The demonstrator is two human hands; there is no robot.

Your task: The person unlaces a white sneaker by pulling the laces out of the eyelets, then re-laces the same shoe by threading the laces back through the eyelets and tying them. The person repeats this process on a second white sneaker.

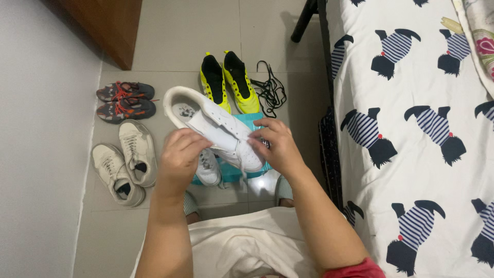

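I hold a white sneaker [216,123] above the floor, heel pointing away to the left, toe toward me. My left hand [180,154] grips its near side around the tongue. My right hand [275,144] pinches the upper near the toe end. Under the shoe lies a second white sneaker [208,170] on a teal sheet [231,174] spread on the tiles.
A neon yellow pair [229,82] stands farther off, with loose black laces [270,92] beside it. Grey shoes with orange laces [126,100] and a beige pair [126,162] sit at left near the wall. A bed with a patterned white sheet [411,128] fills the right.
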